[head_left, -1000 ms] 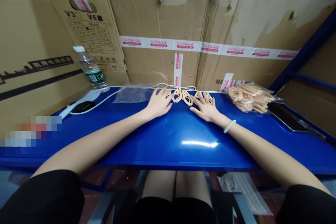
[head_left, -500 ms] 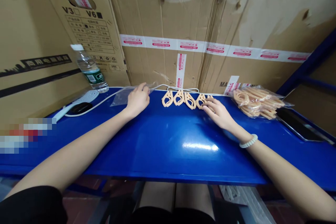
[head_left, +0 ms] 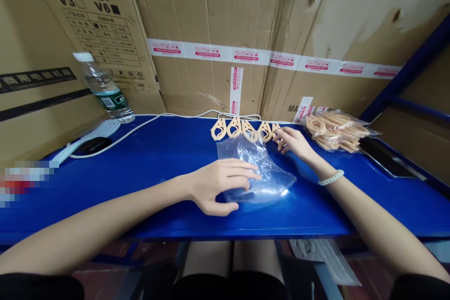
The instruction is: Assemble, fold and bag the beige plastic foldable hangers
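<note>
My left hand (head_left: 218,183) grips the near end of an empty clear plastic bag (head_left: 258,171) lying on the blue table (head_left: 158,168), thumb under, fingers over it. Behind the bag, a row of several beige plastic clips (head_left: 242,130) lies along the table's far edge. My right hand (head_left: 294,143), with a white bead bracelet on the wrist, has its fingertips pinched on the rightmost clip of that row.
A full clear bag of the same beige clips (head_left: 333,130) sits at the right, beside a dark phone (head_left: 385,157). At the left stand a water bottle (head_left: 104,89), a white power strip (head_left: 94,132) with cable, and a black object. Cardboard boxes (head_left: 218,33) wall the back.
My left hand went left to the empty bag by the cable and dragged it to the table's middle. My right hand moved from lying flat to pinching the rightmost clip.
</note>
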`<control>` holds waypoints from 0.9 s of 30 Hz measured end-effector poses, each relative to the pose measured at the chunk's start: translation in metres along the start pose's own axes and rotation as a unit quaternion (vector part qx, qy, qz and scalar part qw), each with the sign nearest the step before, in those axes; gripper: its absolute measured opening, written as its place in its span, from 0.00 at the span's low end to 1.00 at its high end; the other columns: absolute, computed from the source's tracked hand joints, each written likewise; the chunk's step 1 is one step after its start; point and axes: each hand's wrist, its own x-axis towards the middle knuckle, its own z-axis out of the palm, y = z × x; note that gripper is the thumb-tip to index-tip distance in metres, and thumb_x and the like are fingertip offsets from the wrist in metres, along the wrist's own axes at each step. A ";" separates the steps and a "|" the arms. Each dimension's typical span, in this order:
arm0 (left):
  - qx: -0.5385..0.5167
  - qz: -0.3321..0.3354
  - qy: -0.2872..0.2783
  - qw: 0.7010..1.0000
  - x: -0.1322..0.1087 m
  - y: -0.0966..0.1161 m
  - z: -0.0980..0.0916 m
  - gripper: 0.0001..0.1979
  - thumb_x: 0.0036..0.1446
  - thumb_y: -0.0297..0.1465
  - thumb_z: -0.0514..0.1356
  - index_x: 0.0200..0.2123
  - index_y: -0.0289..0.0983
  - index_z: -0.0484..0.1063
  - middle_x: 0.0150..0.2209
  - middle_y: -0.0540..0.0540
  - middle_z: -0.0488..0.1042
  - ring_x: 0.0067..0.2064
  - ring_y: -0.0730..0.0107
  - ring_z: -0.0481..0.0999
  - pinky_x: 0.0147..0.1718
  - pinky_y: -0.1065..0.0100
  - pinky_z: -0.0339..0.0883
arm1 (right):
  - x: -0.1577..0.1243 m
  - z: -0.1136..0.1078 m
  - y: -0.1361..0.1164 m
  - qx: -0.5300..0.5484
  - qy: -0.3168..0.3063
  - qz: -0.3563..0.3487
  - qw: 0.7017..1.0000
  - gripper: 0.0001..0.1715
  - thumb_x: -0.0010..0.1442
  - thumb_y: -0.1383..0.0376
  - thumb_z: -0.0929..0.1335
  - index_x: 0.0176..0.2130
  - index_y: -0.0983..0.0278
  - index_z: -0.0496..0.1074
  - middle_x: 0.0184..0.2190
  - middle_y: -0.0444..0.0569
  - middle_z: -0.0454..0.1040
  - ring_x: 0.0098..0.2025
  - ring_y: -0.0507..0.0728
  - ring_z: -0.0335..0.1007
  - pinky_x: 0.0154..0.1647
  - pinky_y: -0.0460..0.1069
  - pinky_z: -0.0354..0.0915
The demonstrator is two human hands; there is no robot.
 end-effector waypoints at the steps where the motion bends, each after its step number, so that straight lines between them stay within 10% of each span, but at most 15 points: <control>1: -0.042 -0.017 0.024 0.999 0.000 -0.001 0.000 0.12 0.57 0.34 0.58 0.43 0.37 0.71 0.56 0.36 0.76 0.63 0.48 0.71 0.61 0.47 0.66 | -0.001 0.003 0.002 -0.039 -0.011 -0.003 0.999 0.17 0.64 0.53 0.67 0.39 0.65 0.73 0.37 0.54 0.79 0.22 0.50 0.70 0.19 0.45 0.67; 6: -0.033 -0.321 0.241 0.915 -0.004 -0.023 -0.012 0.12 0.65 0.38 0.53 0.36 0.38 0.72 0.42 0.43 0.81 0.45 0.60 0.80 0.49 0.56 0.72 | -0.006 0.015 0.002 -0.121 -0.030 -0.007 0.992 0.21 0.64 0.52 0.66 0.33 0.66 0.74 0.25 0.49 0.77 0.18 0.49 0.65 0.18 0.45 0.63; 10: 0.101 -0.521 0.152 0.834 -0.020 -0.054 -0.012 0.15 0.57 0.44 0.61 0.38 0.38 0.70 0.37 0.42 0.78 0.41 0.54 0.78 0.42 0.56 0.71 | -0.012 0.022 -0.006 -0.154 -0.023 -0.008 0.988 0.27 0.62 0.46 0.67 0.25 0.65 0.73 0.18 0.46 0.73 0.17 0.49 0.63 0.19 0.46 0.60; 16: -0.016 -0.500 0.206 0.841 -0.028 -0.072 0.004 0.23 0.52 0.38 0.65 0.49 0.37 0.65 0.40 0.43 0.77 0.44 0.57 0.78 0.48 0.53 0.71 | -0.013 0.032 -0.006 -0.039 -0.035 0.003 0.999 0.19 0.54 0.54 0.73 0.24 0.65 0.72 0.19 0.45 0.73 0.18 0.48 0.63 0.20 0.45 0.59; 22: -0.241 -0.492 0.372 0.749 -0.016 -0.060 0.008 0.28 0.45 0.30 0.70 0.49 0.38 0.65 0.58 0.38 0.68 0.43 0.64 0.81 0.50 0.55 0.73 | -0.013 0.028 -0.007 0.058 -0.056 0.039 0.996 0.14 0.54 0.56 0.73 0.29 0.66 0.74 0.22 0.46 0.73 0.21 0.49 0.66 0.17 0.42 0.59; 27: -0.313 -0.465 0.391 0.730 -0.018 -0.063 0.005 0.14 0.42 0.26 0.70 0.35 0.34 0.74 0.51 0.41 0.77 0.45 0.60 0.81 0.54 0.54 0.72 | -0.012 0.022 -0.009 0.135 -0.073 0.064 0.986 0.14 0.54 0.58 0.75 0.29 0.65 0.73 0.24 0.46 0.73 0.25 0.49 0.68 0.22 0.42 0.66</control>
